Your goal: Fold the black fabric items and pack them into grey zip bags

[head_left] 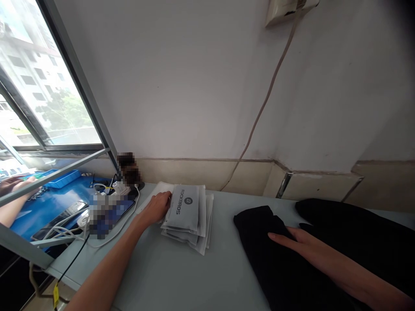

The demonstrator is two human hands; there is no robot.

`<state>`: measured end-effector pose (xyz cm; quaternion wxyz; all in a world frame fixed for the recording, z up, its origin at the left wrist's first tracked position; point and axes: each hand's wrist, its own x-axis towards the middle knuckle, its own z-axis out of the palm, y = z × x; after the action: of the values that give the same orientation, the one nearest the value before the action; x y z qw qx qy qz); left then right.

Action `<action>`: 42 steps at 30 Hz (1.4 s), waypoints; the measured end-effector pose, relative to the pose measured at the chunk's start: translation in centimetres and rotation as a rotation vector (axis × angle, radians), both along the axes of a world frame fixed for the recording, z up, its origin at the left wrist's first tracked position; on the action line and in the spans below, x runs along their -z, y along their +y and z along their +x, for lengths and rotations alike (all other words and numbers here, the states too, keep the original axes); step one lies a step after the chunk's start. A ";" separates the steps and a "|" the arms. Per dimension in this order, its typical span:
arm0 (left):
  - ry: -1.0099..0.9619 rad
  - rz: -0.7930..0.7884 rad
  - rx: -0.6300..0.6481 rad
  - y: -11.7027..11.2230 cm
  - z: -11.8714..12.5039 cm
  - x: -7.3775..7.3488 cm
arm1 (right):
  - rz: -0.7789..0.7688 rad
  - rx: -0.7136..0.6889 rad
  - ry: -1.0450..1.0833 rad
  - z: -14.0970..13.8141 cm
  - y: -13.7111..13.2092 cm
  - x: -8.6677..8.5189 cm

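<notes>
My left hand (159,206) reaches to the back of the grey table, its fingers curled at the left edge of a frosted plastic packet (186,207) printed ROCKBROS. That packet tops a small, uneven stack of similar packets (202,245). Another whitish packet (164,187) lies partly under the hand. On the right, my right hand (293,242) grips a folded black cloth item (256,229), thumb on top and the fingers mostly hidden in the fabric. More black cloth (350,216) lies behind and beneath that forearm.
Left of the stack lie a phone (113,218) and white cables (63,231). Beyond the metal frame (55,176), another person's hands (19,185) work over a blue surface (66,201) with a blue tray (65,178). A wall cable (266,97) hangs down behind the table.
</notes>
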<state>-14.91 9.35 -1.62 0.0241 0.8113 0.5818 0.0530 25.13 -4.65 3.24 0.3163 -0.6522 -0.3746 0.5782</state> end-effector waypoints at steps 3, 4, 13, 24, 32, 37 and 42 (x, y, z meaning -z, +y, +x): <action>-0.005 0.001 0.001 0.1 -0.1 0.0 | 0.000 0.002 0.011 -0.2 0.1 -0.1; -0.006 0.001 0.001 0.1 -0.1 0.1 | -0.001 0.001 0.008 -0.2 0.1 -0.1; -0.017 0.005 0.007 0.2 -0.3 0.3 | 0.002 0.006 -0.002 0.0 0.1 0.2; -0.038 0.002 0.000 0.1 -0.2 0.1 | 0.008 0.003 -0.015 0.1 0.0 0.2; -0.051 0.005 0.006 0.4 -0.4 0.4 | 0.010 0.004 -0.044 0.2 0.1 0.4; -0.096 0.021 0.011 0.3 -0.5 0.4 | -0.003 0.024 -0.037 0.3 0.2 0.4; -0.188 0.068 -0.037 0.3 -0.8 -0.8 | 0.002 0.003 0.004 0.7 0.4 1.2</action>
<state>-15.68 9.66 -0.86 0.0499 0.7923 0.5895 0.1490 25.86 -4.22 2.02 0.3186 -0.6513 -0.3733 0.5788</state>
